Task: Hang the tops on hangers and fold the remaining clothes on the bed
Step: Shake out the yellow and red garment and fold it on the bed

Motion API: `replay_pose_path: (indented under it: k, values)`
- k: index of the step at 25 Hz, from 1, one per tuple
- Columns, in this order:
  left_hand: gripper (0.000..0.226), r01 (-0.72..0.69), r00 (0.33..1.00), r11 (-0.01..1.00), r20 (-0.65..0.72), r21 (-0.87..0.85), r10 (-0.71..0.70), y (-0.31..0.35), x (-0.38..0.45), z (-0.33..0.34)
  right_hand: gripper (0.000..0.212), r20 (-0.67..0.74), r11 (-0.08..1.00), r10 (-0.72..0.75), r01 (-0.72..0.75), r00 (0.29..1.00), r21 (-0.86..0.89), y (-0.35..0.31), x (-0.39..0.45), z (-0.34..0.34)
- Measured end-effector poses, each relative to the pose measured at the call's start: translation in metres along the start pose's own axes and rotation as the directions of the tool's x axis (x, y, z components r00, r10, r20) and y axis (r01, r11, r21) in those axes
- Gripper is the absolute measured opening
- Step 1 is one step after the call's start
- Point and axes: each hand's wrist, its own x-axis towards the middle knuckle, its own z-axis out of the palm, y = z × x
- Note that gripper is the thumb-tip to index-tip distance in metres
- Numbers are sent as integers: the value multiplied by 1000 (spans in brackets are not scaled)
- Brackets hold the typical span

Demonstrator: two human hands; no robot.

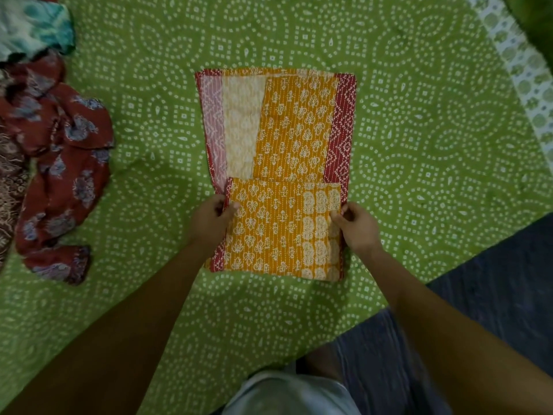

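Green bedspread (389,145) is soft: your left hand (209,220) and right hand (357,224) pinch the orange garment (287,136)'s near fold; uneven lifting could skew it.

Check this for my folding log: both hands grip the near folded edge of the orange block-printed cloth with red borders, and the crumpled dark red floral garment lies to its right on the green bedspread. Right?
Not quite. In the head view, the crumpled dark red floral garment lies to the left of the orange block-printed cloth with red borders, not the right. The rest holds: the left hand and right hand grip its folded edge on the green bedspread.
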Motion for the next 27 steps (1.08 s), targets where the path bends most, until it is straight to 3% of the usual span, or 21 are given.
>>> replay_pose_path:
  k: [2,3,4,5,6,7,8,10,12,14,15,16,17,18,19,20,21,22,23,25,27]
  values:
    - [29,-48,996,961,-61,273,67,-1,8,-3,16,-69,987,-62,51,996,-150,0,-3,-1]
    - [36,-154,979,895,-57,418,196,1,13,-7,23,-115,938,-225,183,968,-295,4,-1,-3]
    - [41,-339,924,783,27,522,382,4,19,-13,33,-79,806,-439,354,895,-474,7,3,-8]
    - [47,-566,798,592,199,574,569,4,28,-21,46,84,586,-608,518,789,-623,11,11,-18]
    - [56,-762,600,322,423,562,680,1,39,-30,61,331,314,-664,651,671,-691,17,23,-30]
    - [69,-865,397,38,635,501,663,-3,51,-41,74,543,79,-621,734,566,-675,19,36,-43]
    - [86,-881,280,-171,777,441,563,-10,61,-49,82,673,-97,-567,773,474,-627,22,48,-51]
    - [118,-849,260,-333,873,410,412,-21,77,-52,87,798,-311,-479,780,366,-543,17,67,-47]
    - [128,-861,287,-303,882,408,373,-21,84,-40,86,854,-393,-421,786,307,-477,3,79,-31]
    - [122,-907,251,-231,893,352,373,-14,94,-31,89,872,-321,-407,851,273,-416,-8,87,-21]
    - [112,-930,238,-177,896,321,375,-9,95,-31,91,866,-164,-395,904,307,-395,-12,88,-20]
    - [97,-959,226,-63,885,275,408,-9,100,-32,91,837,45,-429,933,340,-356,-13,86,-20]
    - [82,-969,245,93,858,227,452,-13,105,-35,88,765,282,-484,903,425,-323,-12,85,-21]
    - [69,-930,326,326,790,169,519,-15,104,-38,80,652,549,-515,799,556,-247,-13,80,-20]
    - [59,-773,508,627,682,93,525,-14,103,-39,65,515,787,-479,607,711,-107,-19,76,-19]
    - [53,-510,707,859,543,-51,452,-8,103,-37,47,409,914,-399,394,821,101,-28,76,-20]
    - [50,-229,859,955,422,-191,290,3,103,-36,39,339,937,-317,238,886,256,-40,82,-23]
    - [53,-55,927,956,342,-289,157,15,107,-33,44,302,939,-239,141,923,313,-52,91,-27]
    - [59,3,952,954,294,-301,89,27,112,-32,47,287,949,-151,57,946,310,-62,97,-32]
    - [56,27,959,974,279,-226,38,41,114,-30,39,237,959,-23,-45,971,280,-71,106,-32]
    - [37,36,975,989,224,-146,-2,47,107,-28,30,117,967,-21,-9,993,253,-72,101,-24]
